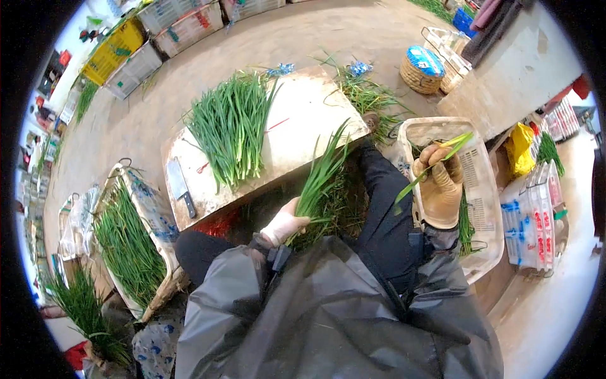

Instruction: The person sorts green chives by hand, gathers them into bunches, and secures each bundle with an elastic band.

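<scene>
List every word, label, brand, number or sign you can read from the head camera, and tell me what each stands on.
None reads clearly enough to quote.
Red, character-like marks on the white crate at far right: too blurred to read.
Pale marks on the blue cover of the round basket: too small to tell whether they are lettering.
Red marks on a pale crate at upper left: too blurred to read.

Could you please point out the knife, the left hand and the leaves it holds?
Knife [178, 180], head view: on the blade.
Left hand [286, 223], head view: middle of the hand.
Held leaves [319, 184], head view: about mid-length.
</scene>
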{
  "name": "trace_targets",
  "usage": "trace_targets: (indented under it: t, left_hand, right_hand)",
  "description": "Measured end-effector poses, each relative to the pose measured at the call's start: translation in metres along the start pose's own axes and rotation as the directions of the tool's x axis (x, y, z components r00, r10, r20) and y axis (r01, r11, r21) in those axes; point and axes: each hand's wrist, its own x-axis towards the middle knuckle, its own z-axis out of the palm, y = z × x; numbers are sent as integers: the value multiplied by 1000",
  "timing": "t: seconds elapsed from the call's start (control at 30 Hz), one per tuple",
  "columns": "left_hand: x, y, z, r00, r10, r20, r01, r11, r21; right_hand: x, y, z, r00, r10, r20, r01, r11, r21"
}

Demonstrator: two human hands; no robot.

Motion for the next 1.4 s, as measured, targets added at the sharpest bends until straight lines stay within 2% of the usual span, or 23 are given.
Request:
trace_targets:
  t: [0.13,0.17,0.2,0.27,0.37,0.43,0.47,0.53,0.57,0.63,0.67,0.73,0.77,0.8,0.87,1.0,1.07,1.1,1.2,1.23,1.27,1.33,1.4]
  left_hand:
    - [-10,11,-11,997,-9,72,32,944,-329]
    - [-13,16,-9,999,9,44,8,934,-357]
    - [-13,18,-10,999,20,31,-7,926,-378]
    - [-14,17,-15,999,24,35,-5,890,-456]
    - [-15,20,-13,1000,-5,-19,-3,909,-417]
    - [-24,36,-3,999,22,-29,-30,943,-332]
    - [-27,42,4,999,38,-32,-46,956,-289]
    - [-31,41,10,995,94,-27,-97,971,-218]
    - [-31,38,15,983,168,-71,-173,983,-59]
    - [-37,39,29,947,310,-84,-276,919,283]
    - [-45,42,37,922,379,-85,-271,785,557]
    - [-60,45,54,894,439,-91,-200,571,797]
    - [-62,42,64,890,456,-14,-154,329,932]
    - [-60,48,69,859,510,47,-212,271,939]
    - [-67,59,79,920,382,87,-175,202,964]
    - [-72,70,76,802,564,199,-455,360,814]
    - [-69,68,69,744,658,118,-511,446,735]
    - [-67,65,66,768,640,-24,-485,605,631]
    - [-63,68,54,924,350,-152,-284,897,340]
    - [-61,71,51,953,277,-120,-239,935,262]
    - [-54,63,48,970,237,-52,-234,971,53]
    - [-54,64,49,975,202,-91,-207,977,-51]
    - [-48,61,49,941,272,-203,-311,930,-196]
  right_hand:
    - [-10,-5,-17,973,225,60,-186,906,-381]
    - [-15,-7,-14,923,375,90,-242,746,-620]
    - [-19,0,-17,819,546,175,-228,591,-774]
    - [-37,28,-21,574,704,418,-60,545,-836]
    - [-69,71,-1,271,912,309,60,304,-951]
    - [-88,103,11,232,919,320,-87,347,-934]
    - [-100,130,11,276,891,360,-194,418,-887]
    - [-132,180,9,377,842,387,-708,531,-465]
    - [-131,181,14,440,815,377,-745,566,-354]
    - [-124,183,20,508,777,371,-792,591,-152]
    - [-124,183,24,530,805,267,-838,545,23]
    - [-120,185,24,572,793,207,-818,536,208]
    - [-121,187,26,625,765,156,-778,593,206]
    - [-115,171,31,601,793,104,-793,575,200]
    - [-121,177,28,623,780,-55,-735,609,297]
    - [-109,162,17,631,747,-211,-644,656,394]
    - [-109,172,9,766,586,-264,-568,810,149]
    - [-107,167,11,788,578,-211,-549,815,184]
    - [-102,157,22,838,543,-54,-545,832,-104]
    - [-103,170,32,936,351,-30,-348,909,-229]
    - [-108,170,34,940,341,11,-291,818,-497]
    - [-101,156,51,864,479,155,-121,496,-860]
    - [-107,158,68,900,401,170,30,331,-943]
